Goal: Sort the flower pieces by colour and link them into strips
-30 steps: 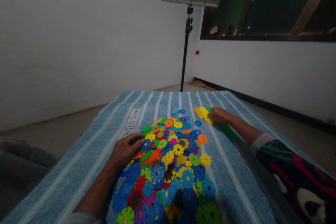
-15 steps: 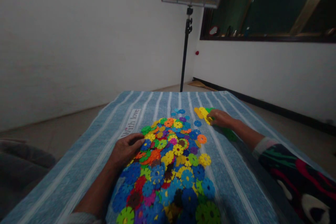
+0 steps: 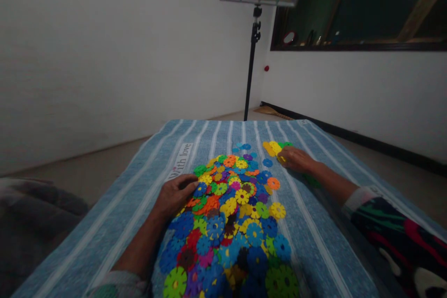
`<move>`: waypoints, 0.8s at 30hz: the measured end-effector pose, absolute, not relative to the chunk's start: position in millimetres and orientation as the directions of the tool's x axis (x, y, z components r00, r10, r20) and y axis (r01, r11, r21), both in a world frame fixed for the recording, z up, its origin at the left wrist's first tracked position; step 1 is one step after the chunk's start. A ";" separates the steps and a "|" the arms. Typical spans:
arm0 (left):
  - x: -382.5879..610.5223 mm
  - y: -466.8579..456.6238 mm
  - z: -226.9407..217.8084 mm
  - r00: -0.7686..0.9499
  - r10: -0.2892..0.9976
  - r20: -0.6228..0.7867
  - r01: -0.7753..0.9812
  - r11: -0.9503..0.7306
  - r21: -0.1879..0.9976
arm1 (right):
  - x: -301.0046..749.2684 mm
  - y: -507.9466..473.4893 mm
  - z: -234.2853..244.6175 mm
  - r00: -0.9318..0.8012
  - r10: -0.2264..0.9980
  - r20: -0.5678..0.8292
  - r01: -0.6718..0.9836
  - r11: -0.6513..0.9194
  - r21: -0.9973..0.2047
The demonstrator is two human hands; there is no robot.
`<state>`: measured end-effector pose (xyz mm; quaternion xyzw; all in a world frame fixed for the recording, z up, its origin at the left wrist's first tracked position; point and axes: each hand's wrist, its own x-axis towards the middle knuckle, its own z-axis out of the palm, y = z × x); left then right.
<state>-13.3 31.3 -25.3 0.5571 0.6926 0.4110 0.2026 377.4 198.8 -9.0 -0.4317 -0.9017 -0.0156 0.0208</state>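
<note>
A big heap of notched plastic snowflake discs (image 3: 223, 223) in many colours lies along the middle of the cloth. At its left edge rests my left hand (image 3: 179, 192), thumb apart from the bent fingers, the tips against the discs; nothing shows in its grasp. My right hand (image 3: 296, 159) is farther off to the right, its fingers closed on a yellow disc (image 3: 281, 159) at the near end of a row of yellow discs (image 3: 274, 148). Orange-yellow discs (image 3: 268, 148) lie left of this row, and green discs (image 3: 287, 144) peek out behind the hand.
A blue striped cloth (image 3: 132, 205) with printed words covers the table. Loose blue discs (image 3: 267, 162) lie between heap and row. Behind the table stands a lamp on a black pole (image 3: 250, 70). Grey fabric (image 3: 38, 223) is at the lower left.
The whole view has shifted slightly, so everything sits a little farther right. My right hand has lowered over the near end of the yellow row; my left hand stays by the heap.
</note>
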 end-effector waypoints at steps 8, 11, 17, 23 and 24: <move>-15.1 31.2 -34.7 -0.246 0.948 0.204 0.611 -0.012 0.792 | 341.1 119.8 -19.6 -0.772 0.614 0.163 0.584 0.787 -0.197; -15.2 30.3 -34.1 -0.235 0.947 0.218 0.623 -0.025 0.782 | 326.9 83.1 -26.0 -0.797 0.563 0.219 0.496 0.817 -0.296; -12.8 31.4 -31.1 -0.230 0.942 0.246 0.627 -0.050 0.778 | 315.1 40.7 -43.0 -0.715 0.620 0.323 0.498 0.776 -0.387; -8.8 31.1 -32.3 -0.237 0.937 0.256 0.579 -0.075 0.812 | 313.1 14.7 -53.7 -0.636 0.644 0.425 0.440 0.756 -0.486; -8.0 30.7 -32.5 -0.238 0.937 0.256 0.573 -0.077 0.816 | 315.1 11.3 -55.7 -0.615 0.655 0.439 0.441 0.747 -0.497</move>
